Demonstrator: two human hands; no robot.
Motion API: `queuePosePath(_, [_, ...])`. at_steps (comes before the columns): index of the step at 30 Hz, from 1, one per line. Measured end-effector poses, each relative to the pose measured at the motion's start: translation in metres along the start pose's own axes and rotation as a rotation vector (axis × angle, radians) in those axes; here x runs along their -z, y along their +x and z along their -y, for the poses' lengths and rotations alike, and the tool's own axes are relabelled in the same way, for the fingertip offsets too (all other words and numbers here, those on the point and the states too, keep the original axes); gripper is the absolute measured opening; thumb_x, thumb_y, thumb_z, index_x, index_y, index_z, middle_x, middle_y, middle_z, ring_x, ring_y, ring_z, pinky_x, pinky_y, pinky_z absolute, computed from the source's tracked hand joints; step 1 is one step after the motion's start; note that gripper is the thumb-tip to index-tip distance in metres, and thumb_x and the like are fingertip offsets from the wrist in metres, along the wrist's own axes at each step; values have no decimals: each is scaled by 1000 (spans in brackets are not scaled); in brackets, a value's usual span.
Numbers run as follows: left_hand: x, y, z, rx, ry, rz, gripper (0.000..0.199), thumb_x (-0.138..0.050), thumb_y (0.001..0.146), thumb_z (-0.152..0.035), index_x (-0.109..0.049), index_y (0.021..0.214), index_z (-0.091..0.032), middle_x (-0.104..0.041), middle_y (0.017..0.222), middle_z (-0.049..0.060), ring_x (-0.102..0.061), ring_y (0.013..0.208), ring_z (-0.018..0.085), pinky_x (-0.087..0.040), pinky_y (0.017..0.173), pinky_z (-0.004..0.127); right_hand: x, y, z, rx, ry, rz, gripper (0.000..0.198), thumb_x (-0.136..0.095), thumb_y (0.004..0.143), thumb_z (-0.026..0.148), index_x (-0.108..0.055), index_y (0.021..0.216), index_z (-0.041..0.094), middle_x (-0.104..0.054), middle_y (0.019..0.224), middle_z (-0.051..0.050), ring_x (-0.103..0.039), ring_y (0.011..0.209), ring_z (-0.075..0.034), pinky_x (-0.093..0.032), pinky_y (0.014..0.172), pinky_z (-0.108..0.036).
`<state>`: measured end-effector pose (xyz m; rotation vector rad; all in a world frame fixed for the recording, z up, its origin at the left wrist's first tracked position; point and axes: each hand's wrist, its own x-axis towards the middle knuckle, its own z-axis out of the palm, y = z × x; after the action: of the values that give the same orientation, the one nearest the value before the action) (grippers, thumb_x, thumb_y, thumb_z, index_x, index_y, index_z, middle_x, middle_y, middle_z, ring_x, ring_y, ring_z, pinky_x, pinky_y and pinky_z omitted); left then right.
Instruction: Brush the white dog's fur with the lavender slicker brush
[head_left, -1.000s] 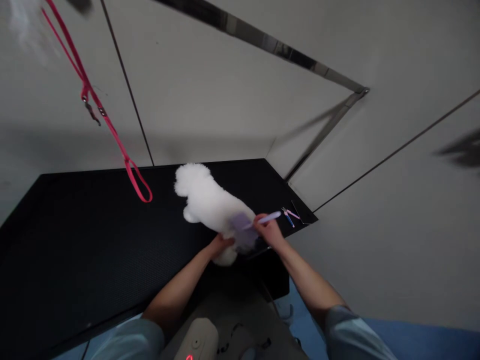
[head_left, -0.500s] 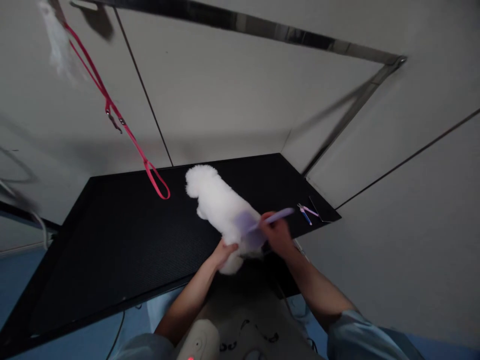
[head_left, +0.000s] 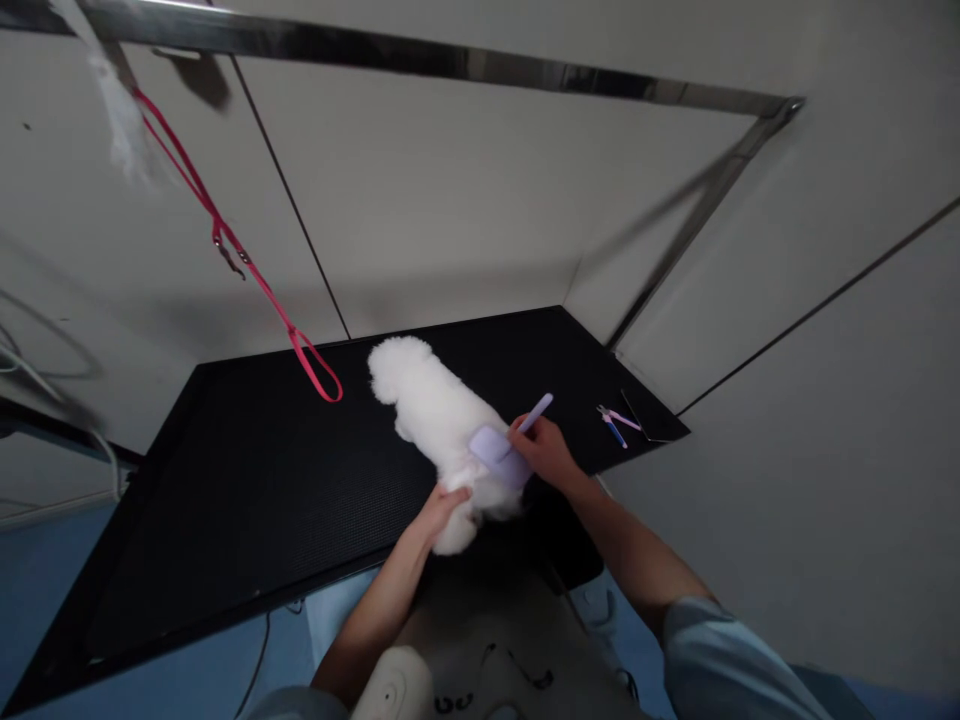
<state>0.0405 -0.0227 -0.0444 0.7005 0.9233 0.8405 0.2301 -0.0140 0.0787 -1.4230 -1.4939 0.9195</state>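
Note:
A fluffy white dog point(head_left: 442, 400) stands on the black grooming table point(head_left: 247, 490), head toward the far side and rear toward me. My left hand point(head_left: 444, 508) is closed on the fur at the dog's rear, thumb on top; whether it grips a leg or the tail I cannot tell. In my right hand point(head_left: 541, 450) is a purple slicker brush point(head_left: 491, 447), its handle pointing up and to the right. The brush's wide flat head lies against the fur of the dog's hindquarters, and its bristle side is hidden.
Nail clippers point(head_left: 615, 428) lie near the table's right corner beside a thin dark tool point(head_left: 636, 408). A pink grooming loop point(head_left: 262, 275) hangs at the left from a metal bar point(head_left: 420, 55). Walls close off the back and right.
The brush handle has swung more upright, and the blurred brush now shows sharply against the dog's rear. My left hand keeps its hold. The whole view has shifted slightly.

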Motion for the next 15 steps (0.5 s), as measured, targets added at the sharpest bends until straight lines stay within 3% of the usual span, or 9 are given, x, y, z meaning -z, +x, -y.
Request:
queuePosePath(4, [-3, -4, -5, 32, -23, -20, 60, -84, 53, -43, -70, 102, -11, -72, 76, 8, -62, 59, 20, -48, 56, 30, 15, 15, -7, 52, -113, -131, 21, -63, 79, 38, -65, 86, 18, -64, 71, -2, -57, 60, -16, -45, 57, -29])
queuePosePath(10, [-2, 0, -6, 47, -45, -28, 56, -83, 53, -41, -70, 101, -15, -72, 78, 7, -63, 61, 20, -49, 55, 30, 26, 22, -11, 126, -50, -172, 22, -65, 77, 38, -63, 86, 18, -68, 86, -6, -65, 79, -20, -51, 68, -31])
queuePosePath(15, [9, 0, -2, 63, -9, -37, 61, -82, 50, -40, -69, 103, -12, -73, 88, 10, -62, 64, 20, -47, 56, 31, 34, 18, -7, 125, 47, -339, 22, -64, 77, 39, -61, 86, 19, -67, 81, -5, -63, 71, -18, -51, 66, -30])
